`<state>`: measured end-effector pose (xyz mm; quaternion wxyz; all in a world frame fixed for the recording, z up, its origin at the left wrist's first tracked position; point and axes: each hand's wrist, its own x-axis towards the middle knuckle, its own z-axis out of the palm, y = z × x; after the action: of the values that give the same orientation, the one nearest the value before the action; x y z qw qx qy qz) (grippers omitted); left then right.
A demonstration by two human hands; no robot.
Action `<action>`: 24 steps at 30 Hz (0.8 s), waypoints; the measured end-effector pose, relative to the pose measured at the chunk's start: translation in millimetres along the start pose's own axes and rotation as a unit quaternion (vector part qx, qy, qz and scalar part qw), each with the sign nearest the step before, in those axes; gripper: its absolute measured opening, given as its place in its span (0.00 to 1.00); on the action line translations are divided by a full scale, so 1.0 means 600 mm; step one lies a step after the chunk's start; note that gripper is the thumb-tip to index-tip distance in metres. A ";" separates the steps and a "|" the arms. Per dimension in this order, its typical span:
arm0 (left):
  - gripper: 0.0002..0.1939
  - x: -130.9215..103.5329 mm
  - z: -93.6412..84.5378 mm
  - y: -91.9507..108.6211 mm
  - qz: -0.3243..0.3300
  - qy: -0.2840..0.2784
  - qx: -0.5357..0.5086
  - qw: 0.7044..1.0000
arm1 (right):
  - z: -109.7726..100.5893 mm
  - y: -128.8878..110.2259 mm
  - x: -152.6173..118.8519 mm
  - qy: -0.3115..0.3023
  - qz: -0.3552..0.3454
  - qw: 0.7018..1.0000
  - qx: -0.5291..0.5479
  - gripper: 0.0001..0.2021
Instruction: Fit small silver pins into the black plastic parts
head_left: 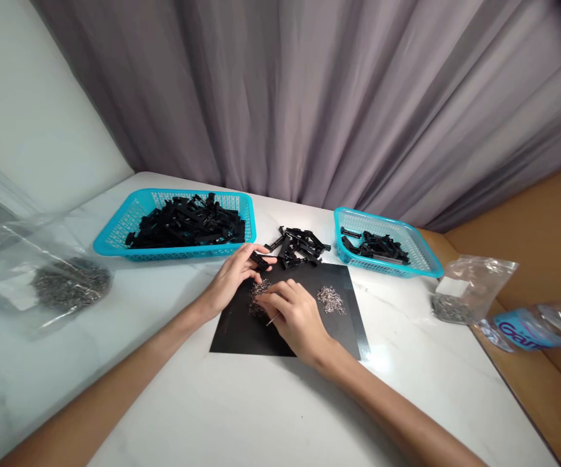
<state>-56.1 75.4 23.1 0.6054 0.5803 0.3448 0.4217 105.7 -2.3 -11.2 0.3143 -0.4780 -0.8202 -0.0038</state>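
Black plastic fills the grip of my left hand [231, 279]: its fingers are closed on a small black part [259, 261], held just above the upper edge of the dark mat [241, 338], near the middle of the frame. My right hand [302, 321] is beside it, lower and to the right, fingertips drawn narrow at the left pile of metal bits [255, 306]. A thin stick [273, 318] shows under those fingers and seems to be held in them; whether I also have a bit pinched, I cannot tell.

As I judge it, the step in hand is picking at the bits while the part is kept ready. The next move calls for a fine pinch that separates one bit from its tangled neighbours, with the left hand steady.

The right pile of metal bits [331, 300] lies on the mat, right of centre. Loose black parts [302, 246] are heaped just beyond the mat, between a blue basket [115, 235] at the upper left and a smaller blue basket [376, 264] to the right, both holding similar pieces.
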 end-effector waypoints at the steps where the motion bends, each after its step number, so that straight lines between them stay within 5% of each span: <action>1: 0.24 0.000 0.001 0.000 0.007 -0.008 0.004 1.000 | -0.003 0.002 0.001 0.004 0.006 1.000 0.016 0.12; 14: 0.14 -0.004 0.005 -0.007 0.044 -0.018 0.070 0.996 | -0.041 -0.004 -0.051 -0.105 -0.085 0.990 -0.050 0.20; 24: 0.14 -0.002 0.003 -0.022 0.067 -0.048 0.091 0.992 | -0.050 0.017 -0.039 -0.003 0.002 0.996 0.085 0.05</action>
<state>-53.6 73.8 9.9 0.5363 0.6740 0.3131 0.4000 136.9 -24.4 -2.4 0.3519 -0.4509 -0.8174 0.0682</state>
